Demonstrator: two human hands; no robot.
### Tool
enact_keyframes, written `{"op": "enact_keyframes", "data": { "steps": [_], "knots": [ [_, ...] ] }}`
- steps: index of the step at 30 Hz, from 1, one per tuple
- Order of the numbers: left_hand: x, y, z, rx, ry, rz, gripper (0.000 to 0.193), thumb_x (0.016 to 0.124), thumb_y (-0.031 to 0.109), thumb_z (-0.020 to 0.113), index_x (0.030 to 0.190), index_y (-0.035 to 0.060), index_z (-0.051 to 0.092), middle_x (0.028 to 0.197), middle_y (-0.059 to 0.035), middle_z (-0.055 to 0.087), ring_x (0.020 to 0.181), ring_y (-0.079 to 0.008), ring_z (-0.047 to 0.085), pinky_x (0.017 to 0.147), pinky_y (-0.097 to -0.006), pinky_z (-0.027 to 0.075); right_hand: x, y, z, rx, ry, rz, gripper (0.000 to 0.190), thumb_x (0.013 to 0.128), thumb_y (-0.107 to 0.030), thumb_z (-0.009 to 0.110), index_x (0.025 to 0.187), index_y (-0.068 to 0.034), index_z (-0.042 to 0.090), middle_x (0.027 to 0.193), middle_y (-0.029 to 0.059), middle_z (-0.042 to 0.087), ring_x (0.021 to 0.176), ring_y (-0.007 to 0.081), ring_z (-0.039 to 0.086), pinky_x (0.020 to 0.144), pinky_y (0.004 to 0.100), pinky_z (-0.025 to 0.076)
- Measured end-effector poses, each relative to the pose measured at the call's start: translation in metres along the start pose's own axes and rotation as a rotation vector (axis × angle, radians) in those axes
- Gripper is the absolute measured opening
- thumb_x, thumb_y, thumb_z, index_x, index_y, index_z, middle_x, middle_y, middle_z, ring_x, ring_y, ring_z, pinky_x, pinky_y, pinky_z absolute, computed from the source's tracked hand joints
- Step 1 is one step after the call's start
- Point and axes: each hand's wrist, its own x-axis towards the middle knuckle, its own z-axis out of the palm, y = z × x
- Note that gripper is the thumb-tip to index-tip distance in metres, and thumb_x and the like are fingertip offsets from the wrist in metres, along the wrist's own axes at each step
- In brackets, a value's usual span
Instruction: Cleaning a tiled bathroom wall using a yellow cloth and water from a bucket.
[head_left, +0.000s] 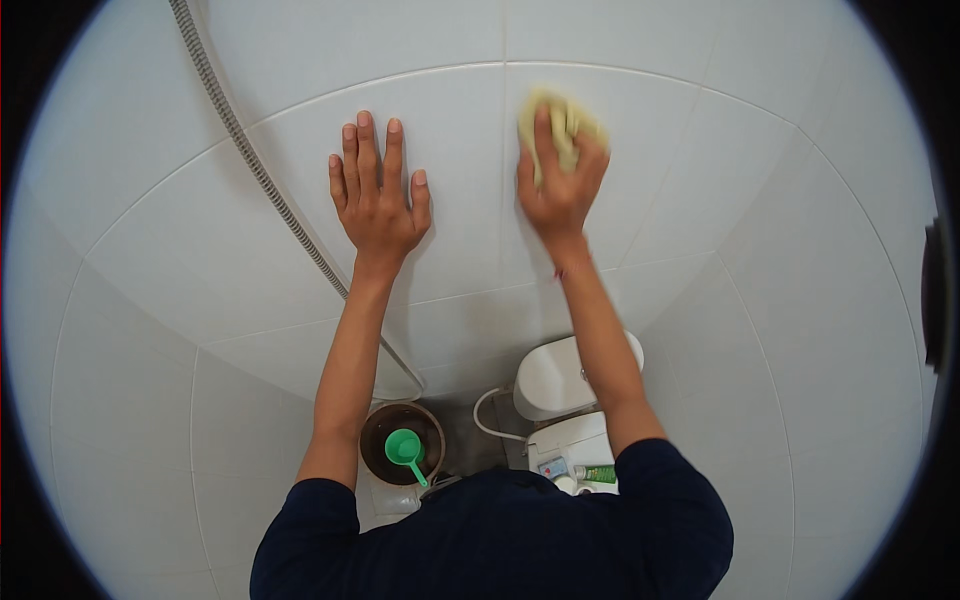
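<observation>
My left hand (382, 195) lies flat against the white tiled wall (465, 187), palm down with the fingers spread. It holds nothing. To its right, my right hand (562, 187) presses a crumpled yellow cloth (555, 124) against the same wall, just below a horizontal grout line. The cloth and fingers are slightly blurred. Part of the cloth is hidden under the hand.
A ribbed metal shower hose (255, 161) runs down the wall left of my left hand. Below stand a round bucket (375, 465) with a green dipper (405, 448) and a white toilet (551, 379) with several small containers (596, 473) on its lid.
</observation>
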Motion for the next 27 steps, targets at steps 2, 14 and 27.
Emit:
{"op": "enact_keyframes", "data": {
  "steps": [2,14,27],
  "knots": [
    [0.0,0.003,0.0,0.0,0.008,-0.002,0.06,0.103,0.031,0.047,0.16,0.0104,0.049,0.168,-0.0174,0.041,0.159,-0.0312,0.034,0.131,-0.0464,0.014,-0.087,-0.005,-0.017,0.038,-0.108,0.077,0.06,0.08,-0.013,0.078,0.14,-0.009,0.072,0.12,0.0155,0.052,0.11,0.0335,0.051,0.091,0.0458,0.045],
    [-0.001,0.003,0.004,-0.014,-0.019,0.004,0.061,0.103,0.03,0.047,0.16,0.0097,0.048,0.169,-0.0175,0.04,0.159,-0.0315,0.032,0.131,-0.0468,0.013,0.072,0.016,0.008,0.021,0.094,0.008,0.056,0.087,-0.013,0.076,0.143,-0.011,0.07,0.117,0.0162,0.052,0.107,0.0346,0.049,0.099,0.0449,0.044],
    [-0.002,0.008,0.002,0.006,0.001,0.002,0.06,0.103,0.029,0.046,0.16,0.0097,0.048,0.169,-0.0181,0.04,0.159,-0.0323,0.032,0.131,-0.0474,0.013,-0.189,0.005,-0.036,0.098,-0.2,0.171,0.06,0.078,-0.008,0.079,0.138,-0.009,0.073,0.123,0.0164,0.052,0.11,0.035,0.05,0.095,0.0471,0.046]
  ]
}}
